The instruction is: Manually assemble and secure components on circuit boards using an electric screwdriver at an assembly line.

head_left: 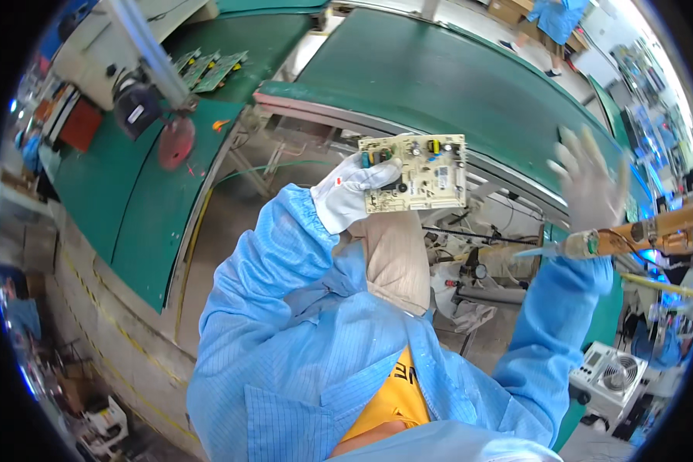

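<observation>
Hands [348, 192]: left grips PCB [427, 179] (cardboard box [506, 11], contents unclear).

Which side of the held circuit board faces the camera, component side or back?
Component side: mounted parts show across the circuit board, gripped by the left hand.

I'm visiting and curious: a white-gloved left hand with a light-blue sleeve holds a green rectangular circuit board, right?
Not quite: in the head view, the rectangular circuit board is cream, not green. The white-gloved left hand with the light-blue sleeve does hold it.
</observation>
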Demonstrator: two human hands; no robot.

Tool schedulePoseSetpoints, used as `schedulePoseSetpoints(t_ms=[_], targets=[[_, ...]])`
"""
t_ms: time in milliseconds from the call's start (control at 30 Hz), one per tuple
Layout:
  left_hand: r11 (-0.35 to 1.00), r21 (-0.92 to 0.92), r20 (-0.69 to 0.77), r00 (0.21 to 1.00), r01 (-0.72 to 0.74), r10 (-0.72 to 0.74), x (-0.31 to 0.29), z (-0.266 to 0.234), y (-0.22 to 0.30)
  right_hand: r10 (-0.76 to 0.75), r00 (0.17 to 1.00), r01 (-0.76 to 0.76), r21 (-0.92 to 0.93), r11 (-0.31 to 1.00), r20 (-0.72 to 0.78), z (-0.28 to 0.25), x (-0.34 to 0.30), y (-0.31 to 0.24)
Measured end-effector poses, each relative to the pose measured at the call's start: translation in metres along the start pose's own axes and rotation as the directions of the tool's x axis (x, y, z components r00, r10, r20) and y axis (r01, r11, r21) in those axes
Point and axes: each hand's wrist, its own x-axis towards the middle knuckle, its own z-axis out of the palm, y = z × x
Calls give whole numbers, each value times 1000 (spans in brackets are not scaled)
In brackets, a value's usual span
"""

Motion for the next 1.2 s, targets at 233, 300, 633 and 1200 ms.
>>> schedulePoseSetpoints(t_ms=[233, 300, 633, 1200], targets=[[967, 59, -245, 935, -250, 256, -87, -32, 35, -289, 956, 288, 31, 957, 58, -8, -90, -17], [925, 217, -294, 883, -311, 365, -105, -47, 47, -280, 952, 284, -15, 959, 123, 10, -92, -4], [801, 392, -604, 529, -453, 595, -204, -86, 105, -408, 896, 301, -431, 850, -178, 80, -59, 34], [748, 319, -644, 445, -582, 622, -222, -116, 121, -419, 867, 354, -260, 899, -271, 88, -51, 45]])
